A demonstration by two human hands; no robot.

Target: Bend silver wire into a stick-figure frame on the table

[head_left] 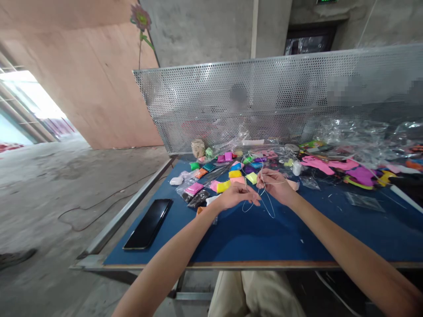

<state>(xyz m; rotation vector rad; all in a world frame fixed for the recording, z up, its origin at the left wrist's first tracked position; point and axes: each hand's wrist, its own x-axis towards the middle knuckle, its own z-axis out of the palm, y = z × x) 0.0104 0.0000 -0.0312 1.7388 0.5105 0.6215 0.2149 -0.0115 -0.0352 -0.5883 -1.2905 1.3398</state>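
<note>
A thin pale wire point(271, 210), bent into several loops, hangs between my two hands above the blue tabletop point(251, 242). My left hand point(238, 196) pinches it from the left, fingers pressed together. From the right, my right hand point(273, 185) grips the same wire with thumb and fingertips; loops rise above and drop below the fingers. Just behind the hands lie small coloured packets, among them a yellow packet point(224, 186), a pale green packet point(251, 178) and a pink packet point(194, 189). Whether the wire is one strand or more I cannot tell.
A black phone point(148, 224) lies at the table's left. A perforated metal panel point(205, 97) stands along the back. Pink cut-out shapes point(319, 164), a purple piece point(361, 175) and crumpled clear plastic point(350, 136) crowd the right. A small clear bag point(365, 201) lies nearer.
</note>
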